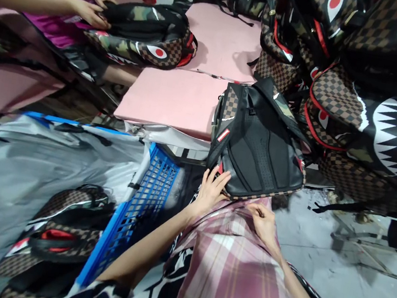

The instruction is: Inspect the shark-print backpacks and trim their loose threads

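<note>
A black backpack (258,148) with a padded back panel and brown checkered trim lies back side up, its lower end over my lap. My left hand (211,188) grips its lower left corner near a red tag, fingers on top and thumb along the bottom edge. Just below the bottom edge on the other side, my right hand (264,223) has its fingers curled in a pinch by the plaid apron (228,273). Whatever those fingertips hold is too small to make out.
Pink-topped tables (169,97) stand ahead. Checkered shark-face backpacks (359,118) are piled at right. Left of me are a blue plastic crate (157,173) and a grey-lined bin (106,165) holding backpacks. Across the table, a co-worker's hands (92,11) hold another backpack (151,37).
</note>
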`<act>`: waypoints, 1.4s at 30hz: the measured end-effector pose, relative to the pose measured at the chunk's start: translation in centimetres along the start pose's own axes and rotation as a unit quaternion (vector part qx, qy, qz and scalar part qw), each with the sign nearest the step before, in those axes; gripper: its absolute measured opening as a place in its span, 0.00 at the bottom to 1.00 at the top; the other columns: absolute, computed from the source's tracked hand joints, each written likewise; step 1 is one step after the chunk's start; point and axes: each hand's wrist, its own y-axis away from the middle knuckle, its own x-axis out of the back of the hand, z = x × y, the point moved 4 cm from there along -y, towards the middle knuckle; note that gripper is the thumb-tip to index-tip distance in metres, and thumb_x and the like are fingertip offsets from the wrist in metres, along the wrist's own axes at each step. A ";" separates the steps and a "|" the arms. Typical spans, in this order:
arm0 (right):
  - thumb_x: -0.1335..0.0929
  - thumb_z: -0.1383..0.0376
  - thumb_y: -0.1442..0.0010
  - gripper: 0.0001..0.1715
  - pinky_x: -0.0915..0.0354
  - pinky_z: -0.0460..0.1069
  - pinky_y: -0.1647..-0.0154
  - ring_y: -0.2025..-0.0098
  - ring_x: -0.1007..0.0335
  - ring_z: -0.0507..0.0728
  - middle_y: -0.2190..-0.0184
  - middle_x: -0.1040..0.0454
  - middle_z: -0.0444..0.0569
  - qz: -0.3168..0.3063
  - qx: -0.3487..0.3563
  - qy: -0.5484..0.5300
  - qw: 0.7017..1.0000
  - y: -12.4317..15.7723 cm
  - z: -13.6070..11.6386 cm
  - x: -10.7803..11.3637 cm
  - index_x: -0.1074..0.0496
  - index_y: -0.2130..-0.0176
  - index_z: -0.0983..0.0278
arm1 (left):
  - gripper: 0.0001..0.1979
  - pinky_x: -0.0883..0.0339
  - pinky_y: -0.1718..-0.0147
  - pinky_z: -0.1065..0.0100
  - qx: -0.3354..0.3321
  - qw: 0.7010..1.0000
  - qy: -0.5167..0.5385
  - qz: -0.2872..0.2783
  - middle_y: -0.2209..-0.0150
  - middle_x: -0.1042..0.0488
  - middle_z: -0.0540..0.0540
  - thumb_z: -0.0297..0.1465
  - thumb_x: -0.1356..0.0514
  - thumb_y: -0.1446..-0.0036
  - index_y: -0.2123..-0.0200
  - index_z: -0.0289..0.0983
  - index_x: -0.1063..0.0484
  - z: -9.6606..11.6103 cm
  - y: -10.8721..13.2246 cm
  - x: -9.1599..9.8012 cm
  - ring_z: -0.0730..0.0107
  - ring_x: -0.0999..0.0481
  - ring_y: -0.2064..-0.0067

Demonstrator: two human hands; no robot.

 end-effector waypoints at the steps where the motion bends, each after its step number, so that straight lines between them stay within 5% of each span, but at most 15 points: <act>1: 0.35 0.58 0.44 0.13 0.35 0.48 0.67 0.70 0.28 0.55 0.72 0.23 0.47 -0.024 -0.013 0.022 0.999 0.5 0.5 0.8 0.25 0.71 0.62 | 0.31 0.59 0.42 0.44 -0.001 1.000 0.003 0.001 0.44 0.36 0.37 0.38 0.38 0.49 0.44 0.34 0.41 0.0 0.0 0.2 0.48 0.55 0.36; 5: 0.36 0.58 0.43 0.15 0.35 0.49 0.66 0.67 0.28 0.57 0.68 0.24 0.49 0.023 -0.004 0.123 0.992 1.4 1.3 3.7 0.25 0.64 0.62 | 0.27 0.54 0.43 0.46 -0.014 0.999 0.026 0.031 0.46 0.33 0.37 0.38 0.39 0.49 0.47 0.34 0.37 0.3 0.2 1.1 0.49 0.53 0.37; 8: 0.38 0.64 0.41 0.15 0.36 0.47 0.67 0.66 0.29 0.54 0.65 0.26 0.49 0.063 0.087 0.178 0.978 0.6 0.4 2.8 0.27 0.56 0.62 | 0.19 0.49 0.46 0.49 0.001 0.994 0.061 0.085 0.51 0.29 0.38 0.38 0.40 0.47 0.53 0.35 0.31 0.8 0.8 1.7 0.50 0.45 0.40; 12: 0.36 0.69 0.44 0.12 0.40 0.46 0.71 0.70 0.31 0.53 0.66 0.26 0.48 0.046 0.180 0.305 0.934 -0.6 -0.6 -0.5 0.27 0.60 0.62 | 0.11 0.39 0.56 0.59 0.176 0.957 0.223 0.059 0.66 0.24 0.43 0.38 0.40 0.48 0.70 0.36 0.26 1.4 2.1 0.5 0.59 0.29 0.57; 14: 0.36 0.69 0.44 0.09 0.42 0.47 0.73 0.73 0.32 0.53 0.67 0.26 0.48 0.044 0.198 0.341 0.918 -0.9 -0.8 -1.5 0.27 0.62 0.64 | 0.12 0.36 0.64 0.64 0.308 0.876 0.370 -0.036 0.73 0.25 0.45 0.39 0.40 0.49 0.75 0.36 0.27 2.1 3.0 -1.3 0.65 0.28 0.67; 17: 0.37 0.69 0.42 0.08 0.42 0.46 0.73 0.73 0.33 0.52 0.70 0.27 0.48 0.011 0.214 0.322 0.922 -1.0 -1.1 -2.1 0.28 0.65 0.64 | 0.16 0.37 0.71 0.69 0.396 0.750 0.512 -0.137 0.75 0.26 0.46 0.41 0.42 0.47 0.70 0.34 0.25 4.2 3.4 -2.9 0.69 0.28 0.71; 19: 0.37 0.69 0.43 0.07 0.41 0.45 0.73 0.73 0.32 0.52 0.71 0.28 0.47 -0.025 0.207 0.266 0.941 -0.8 -1.3 -2.1 0.28 0.66 0.64 | 0.17 0.36 0.70 0.71 0.416 0.673 0.594 -0.142 0.69 0.24 0.44 0.42 0.42 0.47 0.65 0.33 0.26 5.3 2.9 -3.1 0.69 0.26 0.68; 22: 0.37 0.68 0.43 0.07 0.39 0.44 0.72 0.71 0.32 0.52 0.73 0.28 0.45 -0.053 0.168 0.166 0.970 -0.6 -1.3 -2.0 0.29 0.68 0.63 | 0.19 0.35 0.66 0.72 0.455 0.519 0.711 -0.130 0.65 0.24 0.42 0.41 0.37 0.53 0.63 0.32 0.26 6.6 2.1 -3.3 0.69 0.26 0.64; 24: 0.37 0.68 0.43 0.08 0.38 0.45 0.72 0.72 0.31 0.52 0.73 0.28 0.45 -0.064 0.157 0.133 0.976 -0.3 -1.2 -1.8 0.29 0.70 0.62 | 0.18 0.35 0.67 0.71 0.477 0.478 0.730 -0.105 0.67 0.24 0.43 0.41 0.35 0.55 0.66 0.32 0.26 7.1 1.6 -3.3 0.70 0.26 0.67; 27: 0.37 0.65 0.41 0.08 0.38 0.46 0.70 0.70 0.30 0.53 0.70 0.26 0.46 -0.036 0.154 0.148 0.976 0.1 -1.2 -0.9 0.28 0.65 0.62 | 0.16 0.35 0.70 0.72 0.501 0.474 0.721 -0.065 0.69 0.24 0.43 0.39 0.34 0.56 0.70 0.31 0.27 7.3 1.7 -2.8 0.71 0.26 0.69; 31: 0.36 0.58 0.41 0.19 0.39 0.49 0.65 0.64 0.30 0.57 0.62 0.25 0.53 0.065 0.159 0.255 0.952 0.6 -1.6 0.8 0.32 0.53 0.66 | 0.16 0.38 0.75 0.75 0.521 0.517 0.676 -0.065 0.69 0.25 0.42 0.38 0.34 0.55 0.68 0.31 0.29 7.1 2.7 -1.5 0.72 0.25 0.71; 34: 0.38 0.61 0.39 0.15 0.43 0.50 0.64 0.65 0.32 0.57 0.65 0.25 0.53 0.068 0.197 0.304 0.930 0.7 -2.1 0.6 0.31 0.56 0.67 | 0.15 0.43 0.79 0.77 0.519 0.552 0.649 -0.067 0.75 0.26 0.45 0.39 0.35 0.55 0.72 0.31 0.29 6.8 3.3 -0.9 0.75 0.28 0.75; 42: 0.38 0.65 0.38 0.11 0.48 0.51 0.66 0.67 0.35 0.55 0.69 0.25 0.49 0.056 0.243 0.325 0.912 0.1 -2.4 -0.4 0.28 0.61 0.64 | 0.14 0.47 0.80 0.75 0.476 0.590 0.651 -0.036 0.83 0.31 0.50 0.39 0.36 0.56 0.75 0.32 0.29 6.4 3.0 -1.4 0.78 0.34 0.80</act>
